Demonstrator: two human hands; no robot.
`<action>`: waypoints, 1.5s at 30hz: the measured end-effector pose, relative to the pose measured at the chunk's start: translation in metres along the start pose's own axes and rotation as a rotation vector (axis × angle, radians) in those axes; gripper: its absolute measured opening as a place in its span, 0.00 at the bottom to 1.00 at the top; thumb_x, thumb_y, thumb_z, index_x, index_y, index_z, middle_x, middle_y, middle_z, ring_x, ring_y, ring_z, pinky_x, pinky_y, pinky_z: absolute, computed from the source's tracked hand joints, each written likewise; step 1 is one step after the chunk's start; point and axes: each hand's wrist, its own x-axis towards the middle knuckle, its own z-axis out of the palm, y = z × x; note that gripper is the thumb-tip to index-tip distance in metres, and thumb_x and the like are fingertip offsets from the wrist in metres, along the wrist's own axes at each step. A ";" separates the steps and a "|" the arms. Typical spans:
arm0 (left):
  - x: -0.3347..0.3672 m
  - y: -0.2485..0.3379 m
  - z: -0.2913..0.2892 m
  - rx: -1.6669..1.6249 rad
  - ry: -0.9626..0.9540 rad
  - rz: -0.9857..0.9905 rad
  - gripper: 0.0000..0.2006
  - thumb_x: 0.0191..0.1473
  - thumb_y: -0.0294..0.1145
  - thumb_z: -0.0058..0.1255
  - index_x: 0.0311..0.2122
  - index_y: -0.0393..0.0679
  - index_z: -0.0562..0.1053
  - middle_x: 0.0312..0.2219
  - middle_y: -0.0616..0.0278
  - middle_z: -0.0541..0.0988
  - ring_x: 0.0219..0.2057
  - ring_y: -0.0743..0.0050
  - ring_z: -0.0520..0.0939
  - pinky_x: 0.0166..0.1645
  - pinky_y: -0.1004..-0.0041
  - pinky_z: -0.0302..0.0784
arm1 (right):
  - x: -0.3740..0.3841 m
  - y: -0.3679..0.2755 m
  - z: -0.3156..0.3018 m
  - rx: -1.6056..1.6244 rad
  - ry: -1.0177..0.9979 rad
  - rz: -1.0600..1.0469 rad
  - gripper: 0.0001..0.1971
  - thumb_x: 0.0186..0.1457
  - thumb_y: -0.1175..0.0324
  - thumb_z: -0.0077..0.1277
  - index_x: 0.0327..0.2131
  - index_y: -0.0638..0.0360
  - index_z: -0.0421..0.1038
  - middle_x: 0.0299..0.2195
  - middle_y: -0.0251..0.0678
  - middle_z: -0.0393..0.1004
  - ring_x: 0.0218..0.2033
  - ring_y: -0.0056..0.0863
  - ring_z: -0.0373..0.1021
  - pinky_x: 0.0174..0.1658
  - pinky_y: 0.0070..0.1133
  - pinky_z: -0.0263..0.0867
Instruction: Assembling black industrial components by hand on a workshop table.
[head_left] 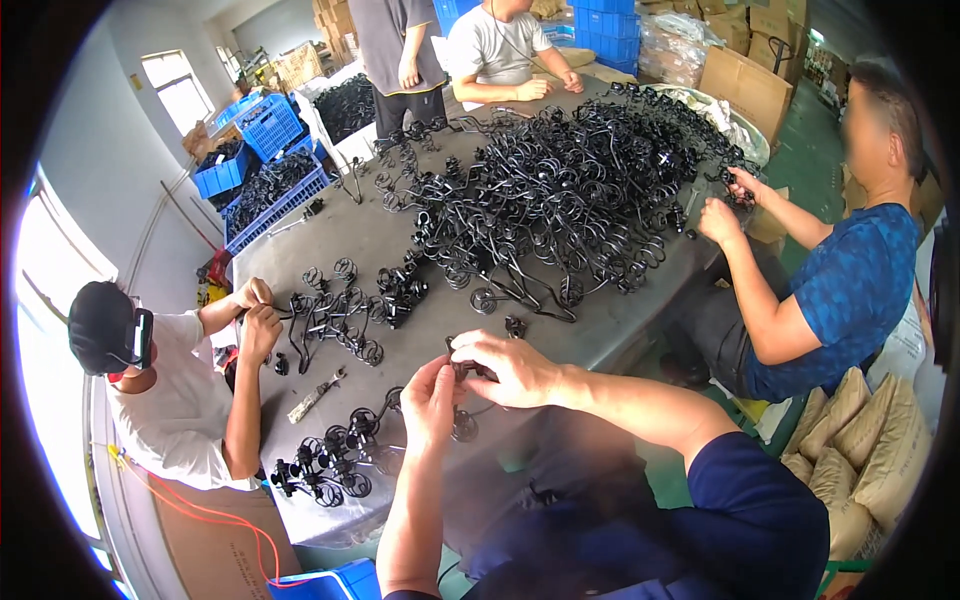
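A small black wire piece (466, 372) with curled, spiral-like loops sits pinched between the fingertips of the left hand (432, 400) and the right hand (510, 365), held just above the near edge of the grey counter (360, 240). A round coil (464, 426) of it hangs at 6 o'clock below the fingers; finer detail is hidden by them.
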 end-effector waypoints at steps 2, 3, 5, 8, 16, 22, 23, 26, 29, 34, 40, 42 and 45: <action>0.002 -0.002 0.000 0.000 -0.015 0.039 0.13 0.60 0.28 0.48 0.47 0.31 0.72 0.31 0.59 0.79 0.27 0.81 0.77 0.33 0.80 0.75 | 0.000 0.001 0.000 0.120 0.020 0.113 0.21 0.48 0.68 0.61 0.45 0.59 0.67 0.44 0.39 0.71 0.43 0.38 0.72 0.44 0.28 0.71; 0.004 -0.001 0.003 0.004 -0.034 0.077 0.12 0.59 0.26 0.49 0.46 0.31 0.72 0.32 0.59 0.80 0.28 0.81 0.77 0.33 0.80 0.74 | 0.002 0.003 -0.001 0.120 0.018 0.113 0.21 0.48 0.68 0.61 0.45 0.59 0.67 0.44 0.39 0.71 0.43 0.38 0.72 0.44 0.28 0.71; 0.004 0.008 0.006 0.012 -0.030 0.053 0.13 0.57 0.25 0.50 0.46 0.30 0.72 0.33 0.58 0.80 0.30 0.82 0.78 0.34 0.81 0.74 | 0.006 0.008 -0.002 0.072 0.013 0.061 0.20 0.47 0.64 0.61 0.43 0.59 0.68 0.42 0.39 0.72 0.41 0.41 0.72 0.42 0.31 0.70; 0.007 0.018 0.007 0.123 -0.015 0.115 0.13 0.56 0.27 0.52 0.44 0.28 0.73 0.31 0.58 0.80 0.30 0.81 0.78 0.34 0.81 0.74 | 0.014 0.008 -0.003 0.042 -0.003 0.057 0.20 0.46 0.64 0.62 0.42 0.59 0.69 0.41 0.39 0.72 0.40 0.42 0.72 0.42 0.31 0.70; 0.017 0.010 -0.005 -0.029 0.054 -0.088 0.10 0.54 0.30 0.56 0.38 0.33 0.76 0.28 0.60 0.79 0.27 0.79 0.79 0.30 0.79 0.78 | 0.019 0.002 0.006 0.030 -0.079 0.167 0.19 0.44 0.66 0.62 0.40 0.58 0.71 0.40 0.39 0.73 0.40 0.42 0.73 0.41 0.32 0.70; 0.038 0.015 -0.005 0.448 0.114 0.156 0.10 0.52 0.32 0.55 0.31 0.32 0.77 0.20 0.59 0.78 0.19 0.80 0.78 0.23 0.79 0.75 | 0.038 0.015 -0.003 -0.075 -0.066 0.034 0.18 0.40 0.70 0.63 0.37 0.58 0.73 0.37 0.39 0.74 0.41 0.39 0.73 0.42 0.28 0.70; 0.045 0.017 0.000 0.518 0.130 0.230 0.11 0.51 0.31 0.54 0.30 0.32 0.77 0.18 0.59 0.78 0.18 0.80 0.77 0.22 0.79 0.74 | 0.042 0.018 -0.006 -0.073 -0.085 0.034 0.17 0.40 0.70 0.63 0.38 0.58 0.73 0.37 0.39 0.74 0.40 0.39 0.73 0.42 0.28 0.70; 0.060 0.018 -0.003 0.483 0.100 0.035 0.11 0.51 0.30 0.46 0.27 0.32 0.77 0.15 0.59 0.76 0.15 0.77 0.76 0.19 0.78 0.71 | 0.053 0.015 -0.014 -0.060 -0.239 0.170 0.17 0.42 0.68 0.62 0.39 0.57 0.73 0.37 0.38 0.74 0.41 0.38 0.72 0.42 0.29 0.69; 0.060 -0.004 -0.012 0.618 0.131 -0.020 0.15 0.45 0.38 0.49 0.27 0.34 0.78 0.18 0.48 0.78 0.24 0.53 0.82 0.34 0.63 0.77 | 0.054 0.015 -0.009 -0.070 -0.381 0.219 0.18 0.43 0.65 0.61 0.39 0.58 0.73 0.37 0.40 0.75 0.41 0.40 0.72 0.43 0.31 0.69; 0.046 -0.009 -0.009 0.527 0.062 -0.261 0.13 0.51 0.33 0.44 0.31 0.34 0.76 0.15 0.57 0.76 0.12 0.74 0.75 0.16 0.75 0.69 | 0.053 0.018 -0.001 -0.141 -0.554 0.245 0.18 0.41 0.64 0.60 0.37 0.59 0.73 0.35 0.43 0.77 0.41 0.41 0.73 0.44 0.34 0.69; 0.039 0.008 -0.003 0.277 0.128 -0.415 0.16 0.53 0.39 0.50 0.22 0.36 0.75 0.12 0.61 0.74 0.12 0.73 0.74 0.17 0.74 0.67 | 0.065 0.015 -0.006 -0.247 -0.631 0.178 0.15 0.40 0.67 0.57 0.35 0.59 0.73 0.35 0.43 0.77 0.40 0.43 0.74 0.42 0.35 0.69; 0.036 0.010 -0.006 0.309 0.113 -0.333 0.16 0.53 0.39 0.52 0.21 0.36 0.74 0.12 0.62 0.71 0.10 0.77 0.70 0.14 0.74 0.60 | 0.064 0.019 -0.003 -0.135 -0.637 0.229 0.18 0.41 0.63 0.60 0.37 0.59 0.73 0.35 0.44 0.77 0.41 0.43 0.74 0.43 0.34 0.70; 0.036 0.005 -0.014 0.374 0.123 -0.359 0.14 0.53 0.36 0.50 0.28 0.33 0.76 0.14 0.59 0.74 0.12 0.76 0.73 0.14 0.75 0.68 | 0.061 0.012 0.008 -0.176 -0.616 0.225 0.16 0.41 0.65 0.58 0.37 0.58 0.74 0.35 0.44 0.77 0.40 0.43 0.74 0.41 0.35 0.70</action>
